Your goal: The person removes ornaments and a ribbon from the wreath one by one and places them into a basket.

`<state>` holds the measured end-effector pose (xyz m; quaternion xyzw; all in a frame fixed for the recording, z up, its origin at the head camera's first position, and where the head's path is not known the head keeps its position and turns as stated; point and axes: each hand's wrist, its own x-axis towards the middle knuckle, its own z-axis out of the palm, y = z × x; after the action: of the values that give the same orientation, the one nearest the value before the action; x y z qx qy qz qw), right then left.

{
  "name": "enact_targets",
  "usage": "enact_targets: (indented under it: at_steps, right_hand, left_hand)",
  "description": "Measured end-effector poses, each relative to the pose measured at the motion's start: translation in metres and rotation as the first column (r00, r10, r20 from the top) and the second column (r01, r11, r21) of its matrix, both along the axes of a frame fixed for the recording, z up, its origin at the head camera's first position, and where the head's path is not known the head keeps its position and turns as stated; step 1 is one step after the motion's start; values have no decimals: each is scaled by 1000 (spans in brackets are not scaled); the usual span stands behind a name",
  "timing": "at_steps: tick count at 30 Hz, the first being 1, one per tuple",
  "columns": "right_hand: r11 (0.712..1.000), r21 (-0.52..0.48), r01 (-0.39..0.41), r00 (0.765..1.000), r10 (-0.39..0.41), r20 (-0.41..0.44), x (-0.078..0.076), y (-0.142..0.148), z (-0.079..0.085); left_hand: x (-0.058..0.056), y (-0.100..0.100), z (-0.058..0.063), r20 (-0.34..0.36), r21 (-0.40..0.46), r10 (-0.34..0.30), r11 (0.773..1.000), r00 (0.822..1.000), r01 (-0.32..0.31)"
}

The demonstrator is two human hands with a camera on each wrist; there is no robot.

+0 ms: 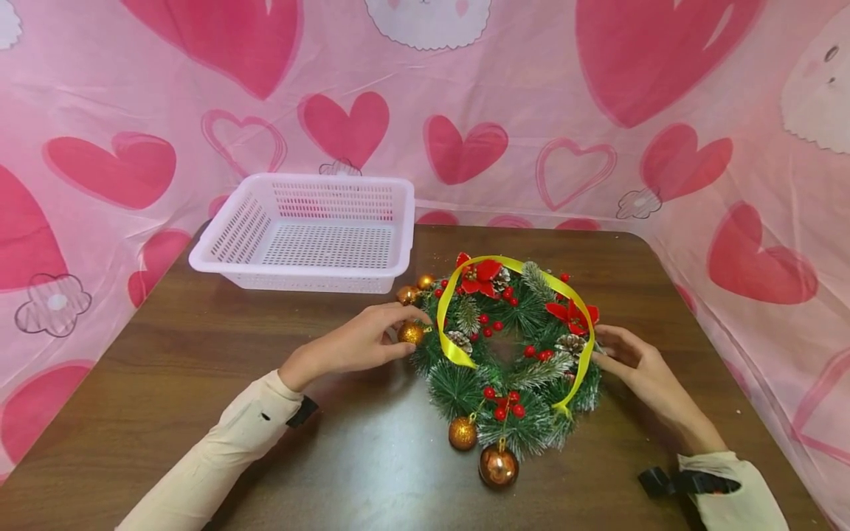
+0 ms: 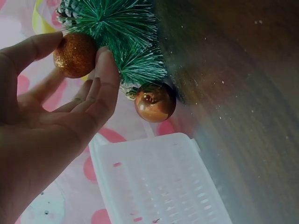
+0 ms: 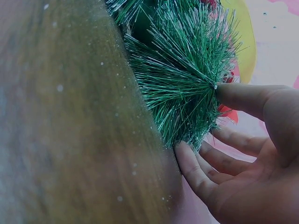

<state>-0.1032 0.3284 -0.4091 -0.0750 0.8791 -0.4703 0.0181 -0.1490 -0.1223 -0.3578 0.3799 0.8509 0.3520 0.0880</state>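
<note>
A green Christmas wreath (image 1: 458, 387) lies on the table, trimmed with red flowers, berries, pine cones and a yellow ribbon (image 1: 584, 361). At its left side my left hand (image 1: 361, 339) holds a glittery gold bauble (image 2: 74, 55) between thumb and fingers. A shiny copper bauble (image 2: 155, 102) hangs close by those fingers. My right hand (image 3: 261, 144) grips the wreath's right edge, its thumb on the green needles (image 3: 182, 88) and its fingertips at the rim by the table. Two more baubles, one glittery (image 1: 462, 434) and one shiny (image 1: 499, 466), lie at the wreath's front.
A white plastic basket (image 1: 312, 279) with slotted walls stands at the back left of the brown wooden table (image 1: 332, 457). Behind the table hangs a pink cloth (image 1: 398, 81) printed with hearts. Small pale specks are scattered on the tabletop.
</note>
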Motion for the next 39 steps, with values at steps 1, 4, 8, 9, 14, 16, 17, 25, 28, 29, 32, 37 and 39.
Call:
enact_targets:
  at_steps: [1,4,8,9,14,16,17,25,28,29,32,37,39]
  right_hand:
    - [1000,-1,-1,1000,1,0,0,0,0]
    - [1000,-3,-1,1000,1,2,0,0,0]
    - [1000,1,3,1000,-3,5,1,0,0]
    - [1000,4,5,1000,-5,3,1,0,0]
    - [1000,22,13,1000,-13,1,1,1,1]
    - [1000,26,15,1000,-15,3,1,2,1]
    - [999,28,15,1000,-15,5,1,2,1]
    - [1000,9,4,1000,-4,1,0,1,-3]
    - [1000,-2,-6,1000,6,-13,0,0,-5]
    - [1000,-5,-8,1000,8,-17,-1,0,-6]
    - [1000,-6,-8,1000,8,-22,-1,0,-6]
    - [1000,-2,-2,1000,2,-27,-1,0,-6]
    - [1000,-2,-2,1000,2,-27,-1,0,-5]
  left_hand:
    - [1,0,0,-7,-15,-8,1000,1000,8]
    - [4,0,0,-20,-78,-20,997,1000,18]
    - [5,1,0,-37,-130,-23,991,999,18]
    - [4,2,-1,-47,-133,-23,991,999,17]
    - [-2,6,-3,-72,-109,-29,994,997,21]
    - [-4,9,-5,-60,-86,-21,996,998,16]
    - [-6,10,-7,-52,-76,-12,997,999,8]
    - [-11,28,-17,-33,-66,85,994,996,-87]
    - [-11,33,-19,-64,-63,124,990,990,-128]
    - [-12,34,-20,-74,-59,135,988,988,-140]
    - [-13,36,-22,-101,-36,162,985,982,-166]
    - [-17,35,-24,-112,53,195,980,974,-190]
    - [-18,35,-24,-100,85,206,977,973,-198]
